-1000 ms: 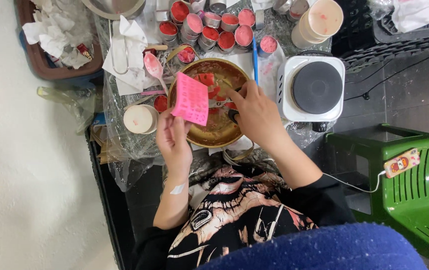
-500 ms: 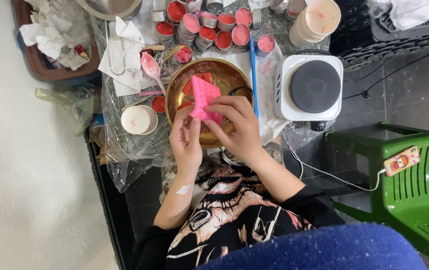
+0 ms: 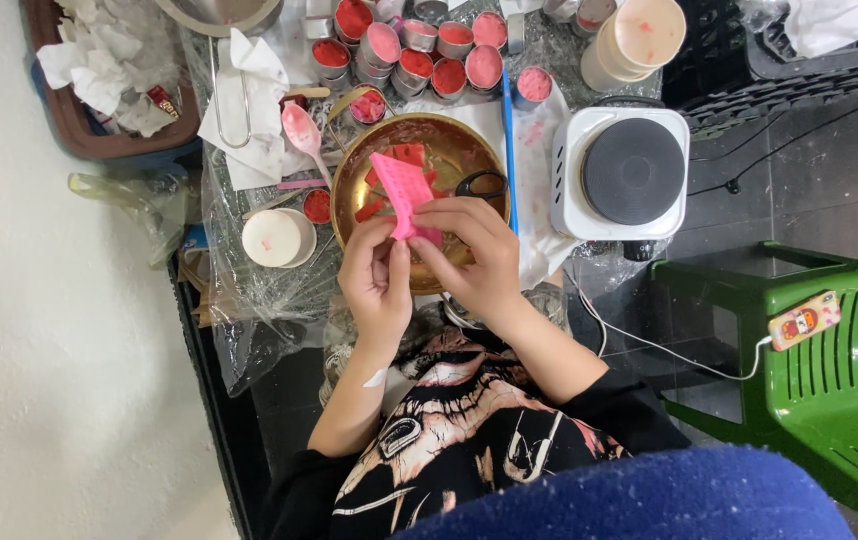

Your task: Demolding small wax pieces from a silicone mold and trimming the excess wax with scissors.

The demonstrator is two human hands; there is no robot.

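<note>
Both hands pinch a pink slab (image 3: 401,190) above the brass bowl (image 3: 349,180). The left hand (image 3: 377,280) and right hand (image 3: 474,250) have fingers closed on its lower edge, which looks like wax.

Waxy matt pink slab (image 3: 401,190), glossy brass-coloured metal bowl (image 3: 349,185), crinkled clear plastic sheet (image 3: 269,300)

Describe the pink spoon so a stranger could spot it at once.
Start at the brass bowl in the middle of the cluttered table. Just left of its rim lies the spoon, beside white tissue. It alone has a pink-coated scoop with a thin handle.
</note>
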